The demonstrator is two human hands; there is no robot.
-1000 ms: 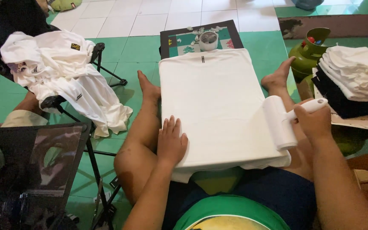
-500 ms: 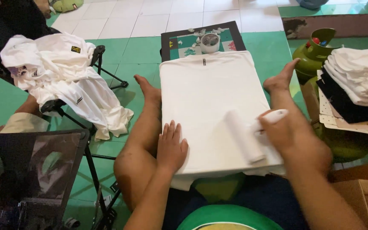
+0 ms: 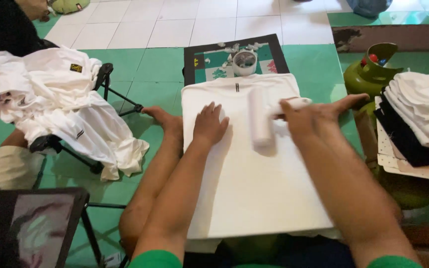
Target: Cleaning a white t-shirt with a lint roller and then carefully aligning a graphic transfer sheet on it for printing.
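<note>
While your left hand (image 3: 209,124) lies flat pinning the white shirt (image 3: 254,193) on your lap, your right hand (image 3: 314,116) grips the lint roller (image 3: 260,119) near the far collar.

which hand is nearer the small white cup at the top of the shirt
Left. The left hand lies flat on the white shirt just below the cup; the right hand, gripping the lint roller, sits farther to the right.
</note>
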